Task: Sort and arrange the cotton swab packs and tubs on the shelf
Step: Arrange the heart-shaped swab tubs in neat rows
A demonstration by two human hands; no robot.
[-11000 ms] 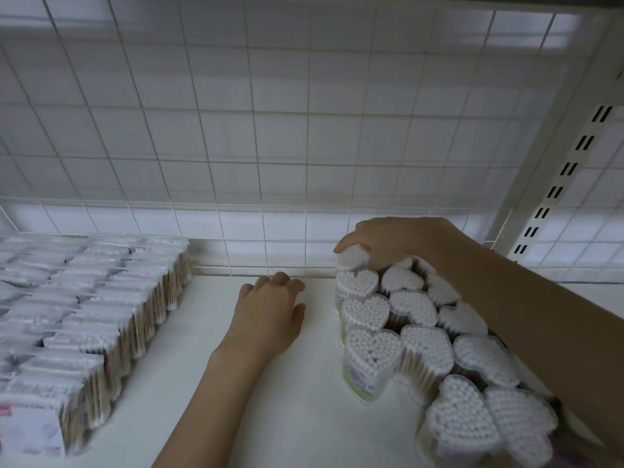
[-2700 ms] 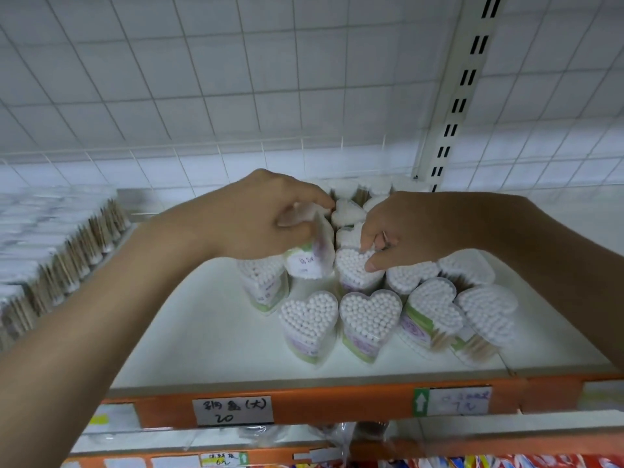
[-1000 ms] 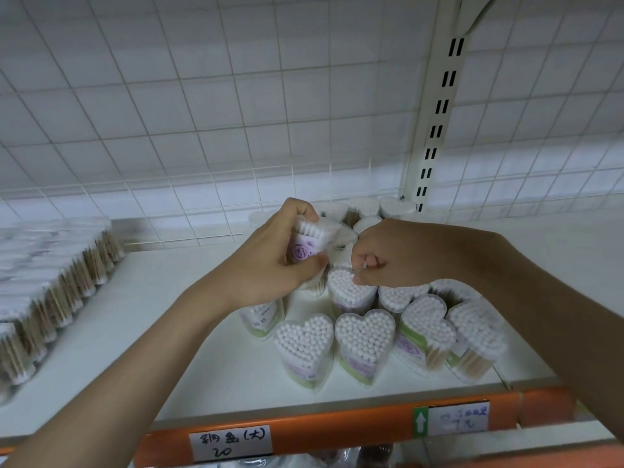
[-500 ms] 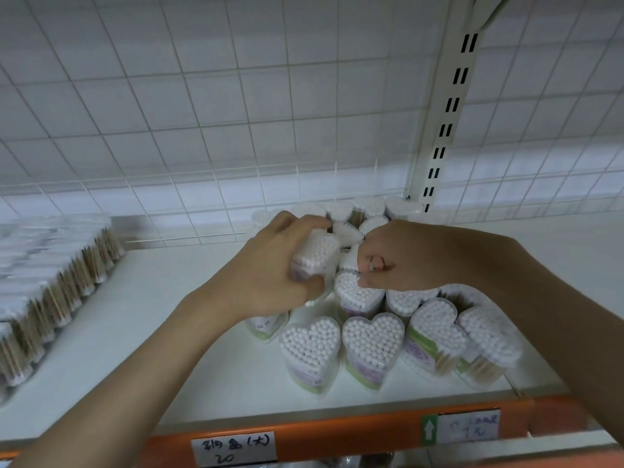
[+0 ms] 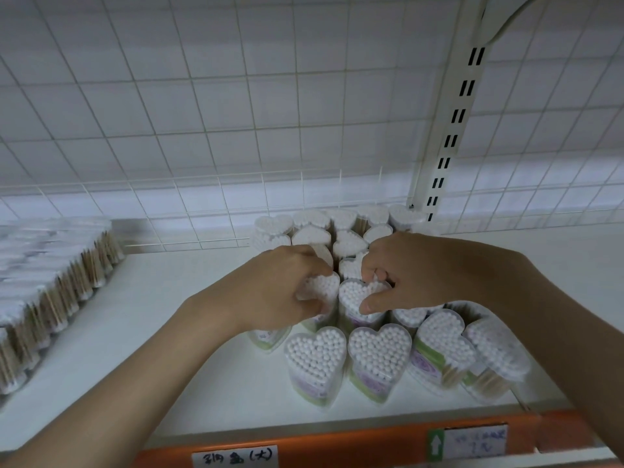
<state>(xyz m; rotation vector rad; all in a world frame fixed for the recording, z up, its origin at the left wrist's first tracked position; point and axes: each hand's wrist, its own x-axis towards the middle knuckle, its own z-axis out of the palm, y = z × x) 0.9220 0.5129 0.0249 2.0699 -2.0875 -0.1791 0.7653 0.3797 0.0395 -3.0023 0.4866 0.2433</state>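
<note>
Lowered since half a second ago, the tub [image 5: 319,288] now stands in the cluster, left hand [image 5: 275,292] fingers curled round it. Beside it, touching, the right hand [image 5: 410,271] pinches another tub [image 5: 356,295]. Both sit mid-shelf [image 5: 141,319]; flat packs [image 5: 44,271] lie well left.

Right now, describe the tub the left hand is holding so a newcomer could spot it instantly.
Start at the white shelf and find the cluster of heart-shaped cotton swab tubs on its right half. In the cluster's middle, the left hand grips one tub. Unlike its free neighbours, fingers wrap it, beside the tub the right hand pinches.
</note>
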